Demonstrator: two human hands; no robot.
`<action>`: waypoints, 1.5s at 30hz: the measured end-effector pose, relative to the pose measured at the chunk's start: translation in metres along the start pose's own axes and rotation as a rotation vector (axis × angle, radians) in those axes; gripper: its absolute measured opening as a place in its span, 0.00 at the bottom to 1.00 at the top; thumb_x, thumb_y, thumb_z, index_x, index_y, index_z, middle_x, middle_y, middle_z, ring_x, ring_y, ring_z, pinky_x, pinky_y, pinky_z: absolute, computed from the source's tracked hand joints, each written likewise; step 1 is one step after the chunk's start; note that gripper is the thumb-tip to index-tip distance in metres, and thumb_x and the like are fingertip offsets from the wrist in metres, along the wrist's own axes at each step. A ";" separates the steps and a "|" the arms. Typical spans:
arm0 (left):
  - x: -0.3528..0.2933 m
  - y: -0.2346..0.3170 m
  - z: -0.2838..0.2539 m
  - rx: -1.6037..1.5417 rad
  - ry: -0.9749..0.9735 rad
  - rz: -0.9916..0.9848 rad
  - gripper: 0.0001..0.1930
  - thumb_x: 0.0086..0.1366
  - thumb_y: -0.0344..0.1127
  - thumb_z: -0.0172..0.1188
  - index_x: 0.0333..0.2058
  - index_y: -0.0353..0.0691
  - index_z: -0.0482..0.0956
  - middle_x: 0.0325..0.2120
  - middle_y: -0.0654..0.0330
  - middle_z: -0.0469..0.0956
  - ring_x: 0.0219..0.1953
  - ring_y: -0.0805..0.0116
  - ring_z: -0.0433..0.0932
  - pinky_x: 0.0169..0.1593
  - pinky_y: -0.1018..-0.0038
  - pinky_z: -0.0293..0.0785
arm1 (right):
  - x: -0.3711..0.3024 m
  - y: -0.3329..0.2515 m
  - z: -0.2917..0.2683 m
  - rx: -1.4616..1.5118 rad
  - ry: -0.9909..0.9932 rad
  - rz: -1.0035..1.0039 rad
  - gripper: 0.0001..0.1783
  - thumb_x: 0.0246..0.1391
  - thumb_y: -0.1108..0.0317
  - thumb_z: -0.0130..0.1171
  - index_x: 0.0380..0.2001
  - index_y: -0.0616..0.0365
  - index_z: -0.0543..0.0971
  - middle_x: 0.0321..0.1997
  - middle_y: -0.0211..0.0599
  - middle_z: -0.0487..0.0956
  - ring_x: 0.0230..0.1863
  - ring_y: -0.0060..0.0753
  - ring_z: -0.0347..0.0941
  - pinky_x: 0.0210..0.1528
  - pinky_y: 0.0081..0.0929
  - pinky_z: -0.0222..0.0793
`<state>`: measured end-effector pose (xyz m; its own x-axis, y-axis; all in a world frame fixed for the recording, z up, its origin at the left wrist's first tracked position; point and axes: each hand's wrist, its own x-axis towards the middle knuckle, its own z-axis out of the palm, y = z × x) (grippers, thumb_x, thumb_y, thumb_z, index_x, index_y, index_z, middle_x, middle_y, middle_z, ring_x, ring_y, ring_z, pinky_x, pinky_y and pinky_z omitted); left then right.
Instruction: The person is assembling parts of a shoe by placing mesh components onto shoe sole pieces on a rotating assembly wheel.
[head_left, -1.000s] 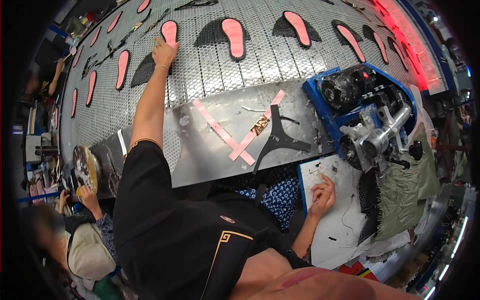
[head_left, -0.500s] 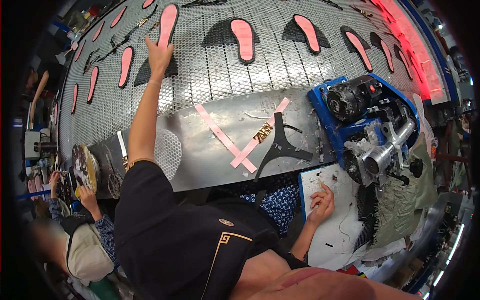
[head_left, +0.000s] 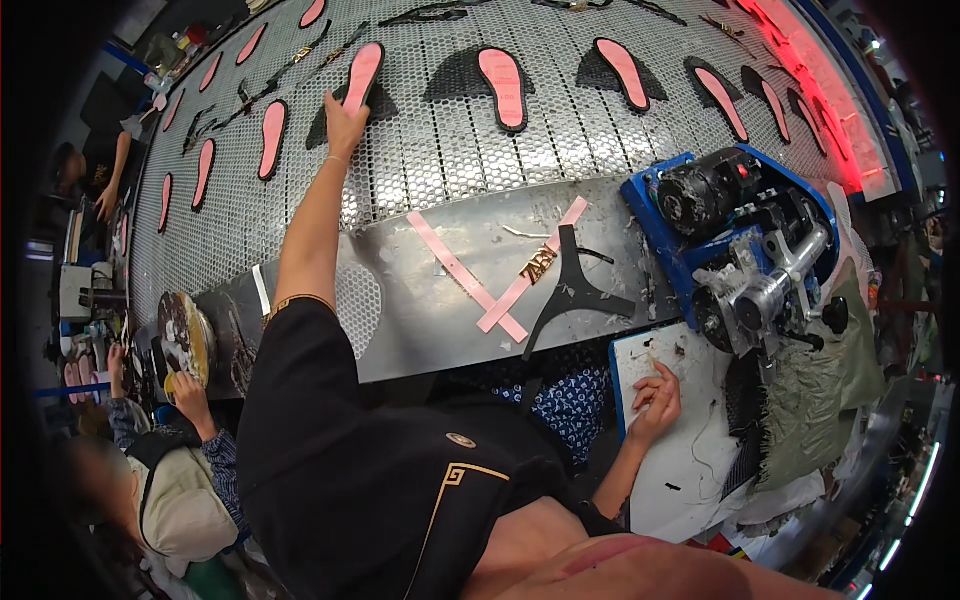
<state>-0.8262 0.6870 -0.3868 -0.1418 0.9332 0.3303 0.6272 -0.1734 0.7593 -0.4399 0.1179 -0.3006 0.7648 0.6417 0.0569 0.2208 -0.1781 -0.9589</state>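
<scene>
My left hand (head_left: 346, 128) reaches out over the metal mesh belt, closed on the near end of a pink insole (head_left: 365, 72) with a black rim. A black mesh piece (head_left: 383, 103) shows beneath and beside that insole; whether it touches the belt is hard to tell. To the right, another pink insole (head_left: 503, 88) lies on a similar dark piece. My right hand (head_left: 655, 402) hovers or rests above a white board (head_left: 660, 480), its fingers loosely bent and apart, with nothing visible in them.
Pink strips (head_left: 455, 262) with a gold-lettered ornament (head_left: 537, 265) and a black Y-shaped piece (head_left: 575, 295) lie on the metal ledge. A blue-framed machine (head_left: 740, 245) stands at right. At left a co-worker's hand (head_left: 190, 397) is beside a round pot (head_left: 185, 335). Red light glows far right.
The held insole has come down and right, now over the black mesh piece, which appears farther up beside it. My right hand keeps its pose. The whole view has shifted slightly.
</scene>
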 end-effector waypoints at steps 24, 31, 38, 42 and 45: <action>-0.202 0.187 -0.021 -0.111 -0.177 0.348 0.39 0.59 0.30 0.57 0.65 0.27 0.47 0.60 0.40 0.60 0.59 0.47 0.66 0.62 0.59 0.63 | 0.020 0.009 -0.107 -0.645 0.696 -0.134 0.15 0.53 0.68 0.62 0.45 0.57 0.78 0.35 0.36 0.77 0.34 0.35 0.72 0.40 0.32 0.69; -0.281 0.259 -0.007 -0.424 -0.438 0.390 0.36 0.62 0.26 0.51 0.66 0.36 0.45 0.60 0.44 0.61 0.57 0.52 0.70 0.62 0.59 0.64 | 0.030 0.028 -0.154 -1.029 0.830 0.204 0.21 0.49 0.55 0.66 0.42 0.57 0.78 0.41 0.41 0.77 0.47 0.47 0.70 0.49 0.37 0.65; -0.326 0.300 -0.006 -0.578 -0.596 0.421 0.36 0.60 0.20 0.51 0.66 0.37 0.49 0.59 0.47 0.63 0.52 0.57 0.74 0.56 0.65 0.70 | 0.034 0.018 -0.151 -0.334 0.574 0.330 0.17 0.48 0.58 0.67 0.38 0.55 0.78 0.38 0.36 0.77 0.44 0.43 0.71 0.48 0.36 0.66; -0.338 0.307 -0.005 -0.573 -0.657 0.520 0.33 0.63 0.21 0.50 0.66 0.38 0.50 0.59 0.48 0.64 0.50 0.61 0.76 0.54 0.69 0.71 | 0.027 0.030 -0.165 -0.886 0.986 0.005 0.22 0.46 0.58 0.68 0.42 0.56 0.76 0.43 0.41 0.75 0.48 0.46 0.68 0.53 0.38 0.62; -0.348 0.303 -0.004 -0.577 -0.713 0.491 0.33 0.63 0.20 0.50 0.66 0.37 0.50 0.59 0.49 0.65 0.48 0.63 0.77 0.53 0.70 0.72 | 0.014 0.031 -0.188 -1.227 1.228 0.065 0.30 0.44 0.55 0.69 0.49 0.56 0.73 0.48 0.44 0.73 0.52 0.48 0.65 0.56 0.40 0.60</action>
<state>-0.5900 0.3086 -0.2697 0.6334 0.6561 0.4103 0.0051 -0.5338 0.8456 -0.3086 -0.0184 -0.2770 0.6383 -0.1795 0.7485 0.0214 -0.9679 -0.2504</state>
